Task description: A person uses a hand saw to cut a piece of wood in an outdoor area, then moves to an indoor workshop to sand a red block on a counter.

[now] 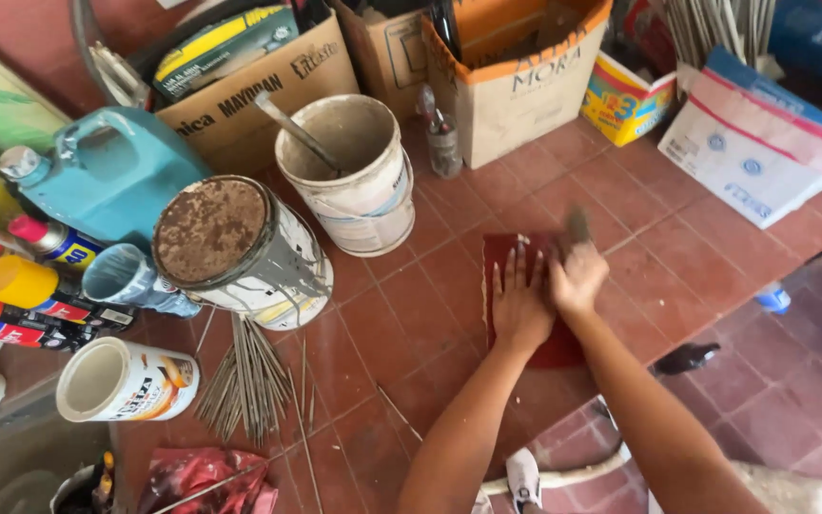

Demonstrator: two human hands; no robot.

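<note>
Both our forearms enter from the bottom edge and reach forward over a red tiled surface (401, 314). Our left hand (519, 303) lies flat, palm down, fingers extended and slightly spread, pressing on a dark red sheet (563, 350) that rests on the tiles; it grips nothing. Our right hand (577, 276) sits just beside the left, touching it, with the fingers curled closed around a small dark tool (577, 227) whose blurred tip projects beyond the knuckles, above the sheet's far edge. We cannot tell what kind of tool it is.

Left of the arms, a bundle of thin metal rods (249, 381) lies loose on the tiles, fanned out, near a white can (126, 381) on its side with the open mouth toward us. A crumpled red rag (206, 476) lies at the bottom edge.

Further out, a paint can with a rusty lid (240, 249) stands tilted, touching the rod bundle's far end. Behind it, a white bucket (354, 176) stands upright with a stick (295, 128) leaning inside. A blue jug (107, 171) and several spray cans (30, 286) sit at the left.

Farthest back, cardboard boxes (516, 81) line the rear edge, with a white paper sack (763, 143) at the right.
</note>
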